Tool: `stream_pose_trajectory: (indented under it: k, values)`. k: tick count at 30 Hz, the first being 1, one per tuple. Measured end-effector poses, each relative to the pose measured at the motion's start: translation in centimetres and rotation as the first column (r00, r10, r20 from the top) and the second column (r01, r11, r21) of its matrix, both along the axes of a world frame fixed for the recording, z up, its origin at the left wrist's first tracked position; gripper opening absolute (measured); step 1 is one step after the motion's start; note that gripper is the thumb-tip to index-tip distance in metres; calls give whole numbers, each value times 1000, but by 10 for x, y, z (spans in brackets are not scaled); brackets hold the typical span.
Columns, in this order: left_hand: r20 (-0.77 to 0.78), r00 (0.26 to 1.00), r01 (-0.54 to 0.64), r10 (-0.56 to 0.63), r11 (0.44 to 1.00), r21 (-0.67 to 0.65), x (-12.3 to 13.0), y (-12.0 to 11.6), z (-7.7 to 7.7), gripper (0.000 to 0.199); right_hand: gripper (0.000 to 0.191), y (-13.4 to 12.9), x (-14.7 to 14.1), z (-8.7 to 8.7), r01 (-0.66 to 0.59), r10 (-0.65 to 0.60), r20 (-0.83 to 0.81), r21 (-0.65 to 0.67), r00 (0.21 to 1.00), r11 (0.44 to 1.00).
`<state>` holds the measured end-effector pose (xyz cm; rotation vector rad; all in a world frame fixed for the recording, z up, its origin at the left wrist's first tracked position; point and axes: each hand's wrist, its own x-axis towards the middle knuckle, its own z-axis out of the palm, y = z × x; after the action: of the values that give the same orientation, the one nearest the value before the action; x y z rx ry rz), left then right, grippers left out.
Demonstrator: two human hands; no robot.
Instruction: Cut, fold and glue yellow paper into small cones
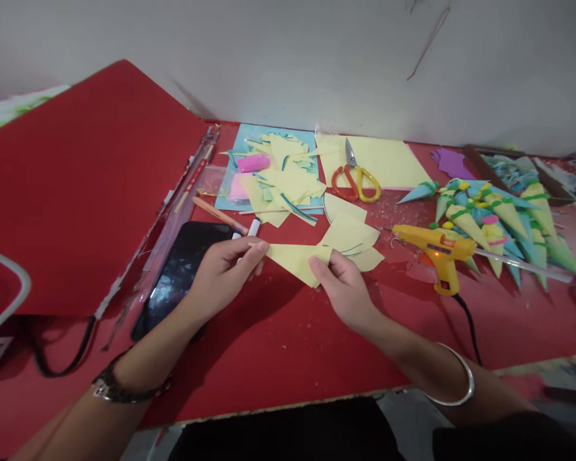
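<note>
Between both hands, above the red table, I hold a pale yellow paper piece [295, 261], narrow on the left and wider on the right. My left hand [228, 272] pinches its pointed end between thumb and fingers. At the wide end, my right hand [343, 282] grips it with the thumb on top. Just beyond lie more cut yellow paper pieces [350, 234], one with a dark curved line. Capped markers [253, 227] show by my left fingers, and a black phone [173, 275] lies beside that forearm.
A yellow glue gun [436, 250], its light lit, lies right of my hands, near a heap of small paper cones [502, 218]. Scissors [352, 179] rest on a yellow sheet [393, 160] behind. Paper scraps [292, 173] cover a blue sheet [239, 137]. A large red board [91, 192] stands left.
</note>
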<state>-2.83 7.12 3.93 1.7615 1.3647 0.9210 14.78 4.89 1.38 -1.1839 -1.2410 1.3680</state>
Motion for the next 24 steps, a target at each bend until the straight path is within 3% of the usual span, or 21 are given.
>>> stream_pose_trajectory:
  k: [8, 14, 17, 21, 24]
  values:
    - [17, 1000, 0, 0, 1000, -16, -1, 0, 1, 44, 26, -1, 0, 0, -1, 1, 31, 9, 1000, 1000]
    - [-59, 992, 113, -108, 990, 89, -3, 3, 1, 27, 25, 5, 3, 0, 62, -62, -3, -19, 998, 998]
    - [-174, 955, 255, -240, 964, 70, -1, 3, -2, 21, 30, 9, 7, -1, 115, -116, -25, -26, 993, 993]
    - [-326, 876, 385, -357, 923, 25, 4, 0, -7, 24, 26, 9, 7, 1, 39, -44, 72, 76, 996, 996]
    - [-327, 855, 427, -402, 904, 2, 6, -2, -8, 31, 22, 5, 5, 3, -66, 38, 174, 159, 984, 985]
